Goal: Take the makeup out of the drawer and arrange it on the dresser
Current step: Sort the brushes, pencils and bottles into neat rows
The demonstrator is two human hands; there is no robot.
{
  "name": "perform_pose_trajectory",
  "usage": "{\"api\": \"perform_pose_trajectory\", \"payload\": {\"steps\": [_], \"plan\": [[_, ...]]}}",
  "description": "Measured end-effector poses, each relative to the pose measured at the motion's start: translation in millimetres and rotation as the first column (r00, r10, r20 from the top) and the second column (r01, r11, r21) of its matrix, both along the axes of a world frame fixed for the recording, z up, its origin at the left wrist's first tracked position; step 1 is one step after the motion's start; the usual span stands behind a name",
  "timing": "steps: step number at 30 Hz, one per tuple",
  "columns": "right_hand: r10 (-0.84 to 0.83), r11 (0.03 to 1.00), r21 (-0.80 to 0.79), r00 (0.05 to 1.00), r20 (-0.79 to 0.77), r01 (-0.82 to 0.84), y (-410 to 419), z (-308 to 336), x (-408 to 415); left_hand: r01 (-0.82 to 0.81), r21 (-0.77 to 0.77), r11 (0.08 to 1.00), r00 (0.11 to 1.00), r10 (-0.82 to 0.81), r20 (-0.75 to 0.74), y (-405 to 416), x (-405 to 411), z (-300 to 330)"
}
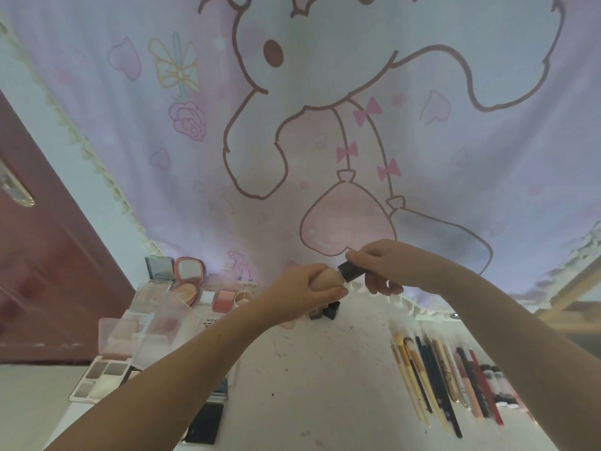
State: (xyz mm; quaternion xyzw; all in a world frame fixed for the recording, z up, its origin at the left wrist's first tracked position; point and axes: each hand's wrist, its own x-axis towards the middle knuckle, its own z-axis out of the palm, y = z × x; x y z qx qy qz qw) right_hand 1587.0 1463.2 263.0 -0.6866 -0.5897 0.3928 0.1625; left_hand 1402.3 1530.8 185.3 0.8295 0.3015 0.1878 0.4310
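Observation:
My left hand (305, 288) grips a beige foundation bottle (328, 278) held above the white dresser top (325, 369). My right hand (387, 265) pinches the bottle's dark cap (353, 271) from the right. Both hands meet at the back of the dresser, near the curtain. Below them two small dark items (325, 311) stand on the surface, partly hidden by my left hand. Open palettes and compacts (156, 320) lie on the left. A row of brushes and pencils (445, 375) lies on the right.
A pink cartoon curtain (325, 125) hangs behind the dresser. A dark red door (48, 271) with a metal handle (16, 187) stands at the left. A black case (205, 424) lies near the front left edge, under my left forearm.

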Motion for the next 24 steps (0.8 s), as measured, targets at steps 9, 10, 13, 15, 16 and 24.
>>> {"api": "perform_pose_trajectory", "payload": {"steps": [9,10,13,15,16,24], "plan": [[0.027,1.000,0.001,0.999,-0.018,-0.027,-1.7,6.2,6.2,0.037,0.020,0.999,0.999,-0.037,-0.008,0.1,6.8,2.5],[0.025,0.999,0.026,0.999,0.048,-0.026,-0.5,4.3,5.4,0.041,0.012,0.999,0.999,-0.041,-0.008,-0.1,8.0,2.6],[0.001,0.988,0.154,0.993,0.119,-0.019,1.3,-0.2,7.5,0.046,-0.044,0.998,0.999,-0.044,0.032,1.1,9.9,4.4],[-0.015,0.979,0.206,0.999,0.043,0.006,0.3,1.1,13.0,0.054,-0.086,0.995,0.996,-0.048,0.069,2.6,8.6,6.2],[-0.023,0.977,0.212,1.000,0.004,0.022,-0.7,2.2,16.2,0.059,-0.101,0.993,0.995,-0.051,0.081,3.2,7.4,6.4],[0.009,0.967,0.251,0.989,0.146,-0.046,-2.0,3.0,14.6,0.039,-0.100,0.994,0.996,-0.031,0.080,-4.3,7.3,-2.2]]}}
